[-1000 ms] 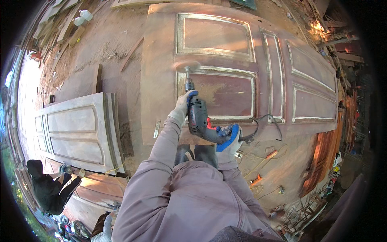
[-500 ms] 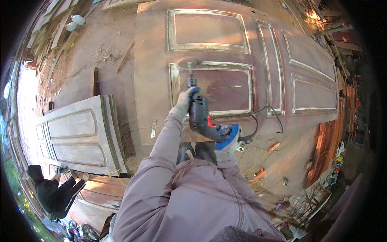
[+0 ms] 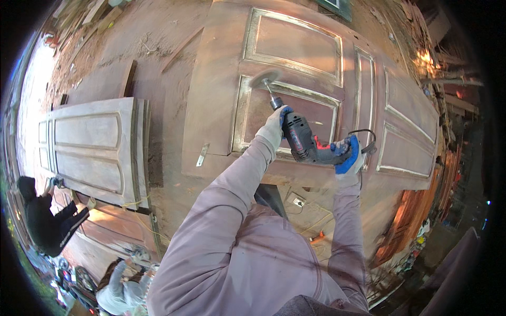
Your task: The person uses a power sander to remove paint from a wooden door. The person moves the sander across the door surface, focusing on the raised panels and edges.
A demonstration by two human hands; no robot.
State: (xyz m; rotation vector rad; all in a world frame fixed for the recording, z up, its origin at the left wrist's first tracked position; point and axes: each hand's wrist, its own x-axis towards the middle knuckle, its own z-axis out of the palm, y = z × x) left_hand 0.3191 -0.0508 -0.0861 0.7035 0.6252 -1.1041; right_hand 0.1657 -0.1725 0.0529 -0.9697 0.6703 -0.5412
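In both gloved hands I hold a black and red corded power drill [image 3: 299, 136] with a round sanding disc [image 3: 264, 79] on its shaft. My left hand [image 3: 273, 129] is wrapped round the front of the body, just behind the chuck. At the rear, my right hand [image 3: 349, 158] is closed on the handle, near the red trigger. The disc looks blurred and is at the near-left moulding of a brown panelled wooden door [image 3: 213, 113] lying flat before me; whether it touches is hard to tell. Pale bands edge the door's panels.
A stack of pale panelled doors [image 3: 92, 129] lies to the left, where a person in black [image 3: 42, 224] works. Another person in grey [image 3: 118, 292] is at lower left. A small flat strip [image 3: 202, 154] lies on the door's near left part. An orange cord connector [image 3: 317, 238] and yellow cord lie on the floor.
The view has turned, bringing a person in grey in at lower left. The drill now slants, its handle swung out to the right with my right hand. Both hands keep their hold.
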